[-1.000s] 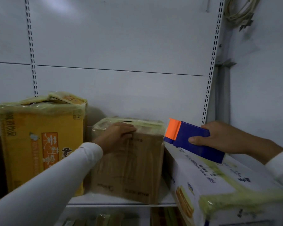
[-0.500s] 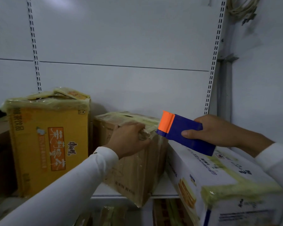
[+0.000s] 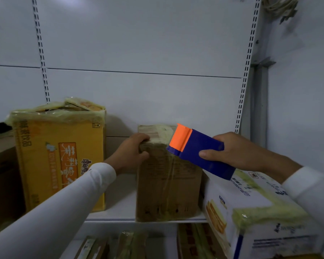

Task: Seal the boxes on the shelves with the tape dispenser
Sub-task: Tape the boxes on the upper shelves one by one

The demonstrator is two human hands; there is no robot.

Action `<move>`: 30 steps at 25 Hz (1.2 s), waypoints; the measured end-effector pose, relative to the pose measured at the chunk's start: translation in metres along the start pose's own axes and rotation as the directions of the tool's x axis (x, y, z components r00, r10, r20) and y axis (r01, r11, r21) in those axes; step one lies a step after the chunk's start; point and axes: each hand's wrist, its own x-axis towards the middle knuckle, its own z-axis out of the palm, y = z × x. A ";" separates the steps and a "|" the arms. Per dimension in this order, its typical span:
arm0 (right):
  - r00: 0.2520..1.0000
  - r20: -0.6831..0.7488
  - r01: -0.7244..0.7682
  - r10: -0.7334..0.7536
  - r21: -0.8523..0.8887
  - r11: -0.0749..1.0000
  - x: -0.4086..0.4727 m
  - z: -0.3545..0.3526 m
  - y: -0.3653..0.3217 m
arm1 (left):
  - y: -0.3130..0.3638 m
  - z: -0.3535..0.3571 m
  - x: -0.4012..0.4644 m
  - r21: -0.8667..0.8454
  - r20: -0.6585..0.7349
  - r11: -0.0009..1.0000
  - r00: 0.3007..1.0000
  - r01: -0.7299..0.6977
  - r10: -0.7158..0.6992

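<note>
A plain brown cardboard box [image 3: 168,186] stands upright on the white shelf [image 3: 120,206], its top wrapped in yellowish tape. My left hand [image 3: 133,152] grips the box's upper left corner. My right hand [image 3: 238,150] holds a blue tape dispenser [image 3: 200,156] with an orange front, whose toothed edge sits at the box's upper right corner. A tall yellow box [image 3: 60,161] stands to the left. A white printed box [image 3: 254,217] lies tilted at the right, under the dispenser.
The shelf's back panel and perforated uprights [image 3: 246,71] rise behind the boxes. A dark brown carton [image 3: 2,180] sits at the far left. More taped cartons [image 3: 131,245] show on the shelf below. A coil of cable [image 3: 281,6] hangs at the top right.
My left hand has turned the brown box so that a narrower face looks at me, and has slid to its upper left corner. The dispenser has moved in over the box's upper right corner.
</note>
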 end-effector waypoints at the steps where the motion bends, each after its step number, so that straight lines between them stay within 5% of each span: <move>1: 1.000 0.021 0.007 -0.008 0.015 1.000 -0.001 0.003 -0.001 | -0.002 -0.002 -0.002 0.012 -0.001 1.000 1.000 0.010 -0.010; 5: 0.996 0.080 0.026 -0.030 0.054 0.998 -0.001 0.009 -0.006 | 0.007 -0.012 -0.013 -0.058 -0.040 0.998 0.999 -0.016 0.014; 9: 0.984 0.155 0.071 -0.084 0.092 0.993 0.006 0.020 -0.015 | 0.030 -0.028 -0.028 -0.475 -0.011 0.875 0.995 -0.096 0.104; 14: 0.975 0.177 0.103 -0.131 0.159 0.982 0.013 0.033 -0.021 | 0.026 -0.038 -0.038 -0.685 0.162 0.728 0.978 0.018 0.128; 21: 0.955 0.270 0.092 -0.118 0.109 0.990 0.018 0.041 -0.019 | 0.010 -0.024 -0.052 -0.839 0.206 0.529 0.975 0.132 0.083; 24: 0.940 0.321 0.099 -0.117 0.072 0.992 0.023 0.038 -0.020 | 0.008 -0.021 -0.050 -0.813 0.160 0.569 0.987 0.122 0.018; 30: 0.932 0.345 0.102 -0.109 0.036 0.994 0.038 0.006 -0.027 | 0.019 -0.023 -0.028 -0.561 -0.142 0.826 0.989 -0.048 -0.039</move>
